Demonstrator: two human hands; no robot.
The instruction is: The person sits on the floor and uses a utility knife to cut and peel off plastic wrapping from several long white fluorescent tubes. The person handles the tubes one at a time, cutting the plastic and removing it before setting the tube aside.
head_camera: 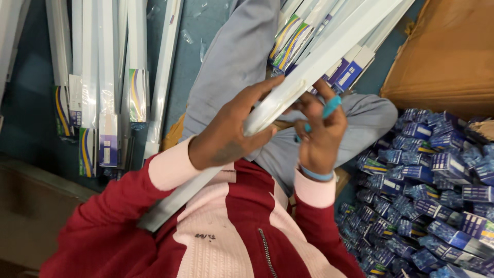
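Tube (288,92) across lap, between both hands; tubes (103,77) on floor left; small boxes (432,206) heaped right, carton (447,51) behind.

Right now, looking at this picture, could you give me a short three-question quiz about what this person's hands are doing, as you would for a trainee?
1. True or false: the left hand grips the long white tube.
2. What does the right hand hold besides touching the tube? A) a blue pen-like tool B) a red cloth C) a metal spoon
3. What lies heaped to the person's right, below the cardboard box?

Key
1. True: its fingers wrap around the tube.
2. A: the blue pen-like tool sits between its fingers.
3. A pile of small blue packets.
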